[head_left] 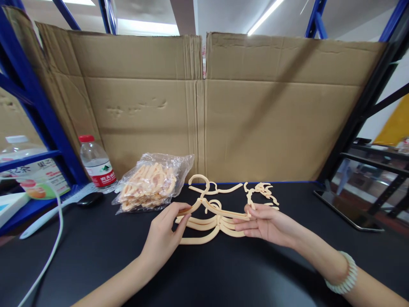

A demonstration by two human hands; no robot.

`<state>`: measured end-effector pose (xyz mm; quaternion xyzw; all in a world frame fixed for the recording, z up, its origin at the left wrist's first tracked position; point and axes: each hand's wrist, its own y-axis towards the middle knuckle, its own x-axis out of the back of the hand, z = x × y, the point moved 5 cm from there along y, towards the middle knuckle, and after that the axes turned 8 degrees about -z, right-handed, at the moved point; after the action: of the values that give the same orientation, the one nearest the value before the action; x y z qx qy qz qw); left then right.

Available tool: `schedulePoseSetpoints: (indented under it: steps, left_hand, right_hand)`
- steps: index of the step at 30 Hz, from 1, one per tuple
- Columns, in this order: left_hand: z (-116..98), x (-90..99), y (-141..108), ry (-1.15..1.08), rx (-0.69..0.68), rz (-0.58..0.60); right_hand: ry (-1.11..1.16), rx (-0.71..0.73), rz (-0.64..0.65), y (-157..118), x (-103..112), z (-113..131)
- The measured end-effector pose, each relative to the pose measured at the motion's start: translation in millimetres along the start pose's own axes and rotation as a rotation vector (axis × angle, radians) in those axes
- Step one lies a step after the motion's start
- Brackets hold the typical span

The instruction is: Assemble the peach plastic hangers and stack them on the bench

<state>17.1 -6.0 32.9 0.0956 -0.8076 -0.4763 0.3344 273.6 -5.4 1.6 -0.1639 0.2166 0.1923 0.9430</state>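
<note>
A cream plastic clothes hanger (225,210) is held up over the black table, its hook pointing upward. My left hand (166,230) pinches the hanger's left arm between thumb and fingers. At the other end my right hand (268,224) is closed on the right arm tip, where a small cream piece (251,198) stands up at the fingers. Beneath lie more cream hangers (201,240), stacked with their arms spread, partly covered by my hands. Behind them rests another hanger part (220,190), and a small pile of loose cream pieces (262,189) is at the right.
A clear plastic bag (153,183) full of cream parts lies at back left, beside a red-capped water bottle (99,164). Further left are a larger bottle (35,170), a white cable (59,230) and a fly swatter (47,217). A phone (347,209) lies right; cardboard (271,119) walls the back.
</note>
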Motion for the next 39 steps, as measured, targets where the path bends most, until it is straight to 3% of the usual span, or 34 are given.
schedulePoseSetpoints:
  steps: [20, 30, 39]
  left_hand:
    - [-5.9, 3.8, -0.8, -0.001, -0.042, -0.025]
    - [-4.1, 2.5, -0.7, -0.001, -0.021, -0.018]
    - [-2.2, 2.1, -1.9, -0.005, -0.004, -0.011]
  right_hand:
    - [-0.039, -0.029, -0.029, 4.0, 2.9, -6.8]
    - [-0.128, 0.1, -0.025, 2.6, -2.4, -4.4]
    - [-0.176, 0.26, -0.154, 4.8, -4.3, -6.4]
